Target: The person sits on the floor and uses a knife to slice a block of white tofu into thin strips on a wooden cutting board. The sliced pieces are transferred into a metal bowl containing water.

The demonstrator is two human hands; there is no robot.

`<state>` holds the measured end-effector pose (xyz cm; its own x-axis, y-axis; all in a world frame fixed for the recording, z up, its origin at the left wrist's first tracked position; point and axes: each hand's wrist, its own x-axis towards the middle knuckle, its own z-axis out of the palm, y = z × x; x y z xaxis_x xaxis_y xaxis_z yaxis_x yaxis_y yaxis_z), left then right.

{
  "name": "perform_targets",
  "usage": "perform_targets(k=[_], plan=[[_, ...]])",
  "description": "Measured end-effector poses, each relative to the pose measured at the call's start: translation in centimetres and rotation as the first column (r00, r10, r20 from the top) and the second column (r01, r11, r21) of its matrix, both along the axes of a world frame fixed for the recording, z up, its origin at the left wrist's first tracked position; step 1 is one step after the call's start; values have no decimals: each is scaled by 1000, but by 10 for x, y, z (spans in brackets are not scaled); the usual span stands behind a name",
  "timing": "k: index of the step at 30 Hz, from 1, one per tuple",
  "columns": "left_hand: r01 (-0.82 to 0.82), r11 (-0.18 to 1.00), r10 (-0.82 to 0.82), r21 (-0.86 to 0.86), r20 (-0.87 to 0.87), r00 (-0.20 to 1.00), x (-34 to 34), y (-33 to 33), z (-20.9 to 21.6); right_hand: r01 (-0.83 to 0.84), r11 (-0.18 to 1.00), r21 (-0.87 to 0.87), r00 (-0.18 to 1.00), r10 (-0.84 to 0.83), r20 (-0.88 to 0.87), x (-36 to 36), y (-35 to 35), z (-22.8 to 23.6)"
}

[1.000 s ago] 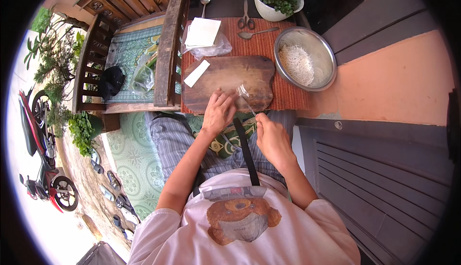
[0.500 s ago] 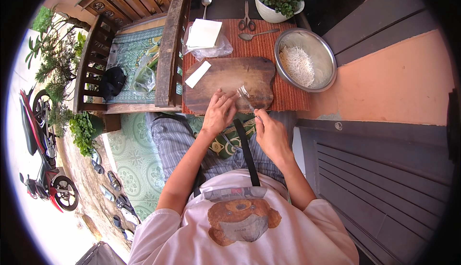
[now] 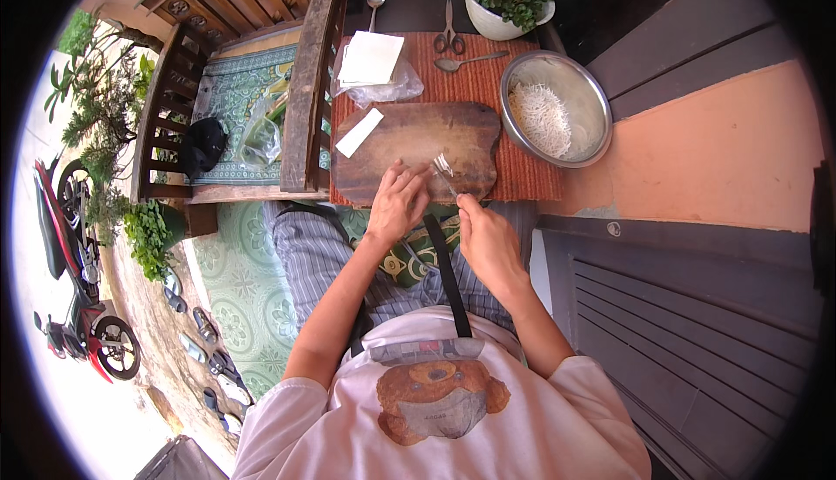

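Right hand (image 3: pixel 488 234) is gripping knife (image 3: pixel 450 187) at near edge of cutting board (image 3: pixel 427 127), white shreds (image 3: pixel 442 163) lying by it. Left hand (image 3: pixel 399 206) is resting there, finger grip can't tell. White strip (image 3: pixel 359 134) is lying far-left.

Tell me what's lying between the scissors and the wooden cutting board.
In the head view, a metal spoon lies between the scissors and the wooden cutting board, on the reddish-orange mat.
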<state>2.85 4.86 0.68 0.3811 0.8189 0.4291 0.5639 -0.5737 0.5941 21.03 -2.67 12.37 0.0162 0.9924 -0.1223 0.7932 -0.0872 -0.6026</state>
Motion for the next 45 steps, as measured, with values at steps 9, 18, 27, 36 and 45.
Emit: perform_targets(k=[9,18,27,36,45], plan=[[-5,999,6,43,-3,1000,1,0,2,-73,984,-163,993,87,78,-6,22,27],[-16,999,17,33,-26,1000,2,0,1,-55,980,-193,993,74,95,-8,24,37],[-13,1000,13,-2,-17,1000,1,-1,-2,-14,989,-149,998,23,60,-4,3,29],[-11,999,8,44,59,998,2,0,-5,41,992,-118,999,-44,-23,6,-16,11],[0,1000,-1,28,44,999,0,0,-1,40,999,13,996,-39,-82,8,-10,-6]])
